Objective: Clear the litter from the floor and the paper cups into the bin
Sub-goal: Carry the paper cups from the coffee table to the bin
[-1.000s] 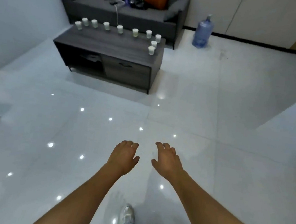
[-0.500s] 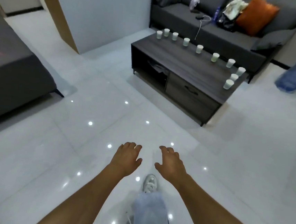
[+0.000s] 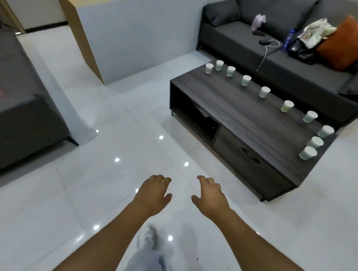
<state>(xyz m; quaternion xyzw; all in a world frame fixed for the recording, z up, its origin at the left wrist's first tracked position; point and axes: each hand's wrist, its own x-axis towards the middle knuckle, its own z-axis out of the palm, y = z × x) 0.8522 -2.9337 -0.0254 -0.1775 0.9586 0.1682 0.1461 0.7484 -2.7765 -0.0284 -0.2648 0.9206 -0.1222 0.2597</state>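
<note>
While both hands hang empty, left hand (image 3: pixel 154 193) grip loose, right hand (image 3: pixel 211 196) spread, paper cups (image 3: pixel 264 92) on coffee table (image 3: pixel 251 120).

paper cups (image 3: pixel 265 92) | ten, white, upright | along coffee table (image 3: pixel 241 110) edges

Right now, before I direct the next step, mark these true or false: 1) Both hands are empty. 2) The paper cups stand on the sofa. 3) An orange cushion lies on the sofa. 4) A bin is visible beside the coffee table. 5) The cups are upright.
1) True: the left hand and right hand hold nothing, fingers relaxed.
2) False: the paper cups stand on the coffee table, along its far and right edges.
3) True: the orange cushion rests on the sofa.
4) False: no bin shows in this view.
5) True: all stand upright.
</note>
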